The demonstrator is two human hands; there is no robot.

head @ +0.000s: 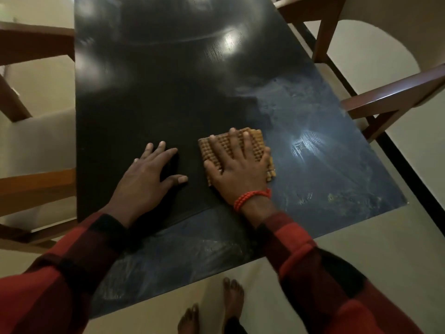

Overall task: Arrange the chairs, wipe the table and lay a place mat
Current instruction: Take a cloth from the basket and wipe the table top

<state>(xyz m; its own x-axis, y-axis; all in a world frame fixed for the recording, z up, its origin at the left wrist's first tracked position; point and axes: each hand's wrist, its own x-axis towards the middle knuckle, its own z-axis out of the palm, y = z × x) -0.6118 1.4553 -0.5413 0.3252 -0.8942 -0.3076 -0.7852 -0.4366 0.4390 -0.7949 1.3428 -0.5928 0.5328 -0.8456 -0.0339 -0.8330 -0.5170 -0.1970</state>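
Observation:
A dark, glossy table (168, 80) fills the middle of the head view. My right hand (237, 168), with a red bead band at the wrist, lies flat with spread fingers on a folded tan waffle-weave cloth (257, 138) near the table's front. My left hand (150, 175) rests flat on the bare tabletop just left of the cloth, fingers apart, holding nothing. Wet streaks show on the right and front parts of the surface. A wooden chair (395, 95) stands at the right side, and another chair (36, 186) at the left.
A further wooden chair frame (310, 10) sits at the far right of the table, and one more (36, 42) at the far left. Pale floor surrounds the table. My bare feet (216, 307) stand at the near edge.

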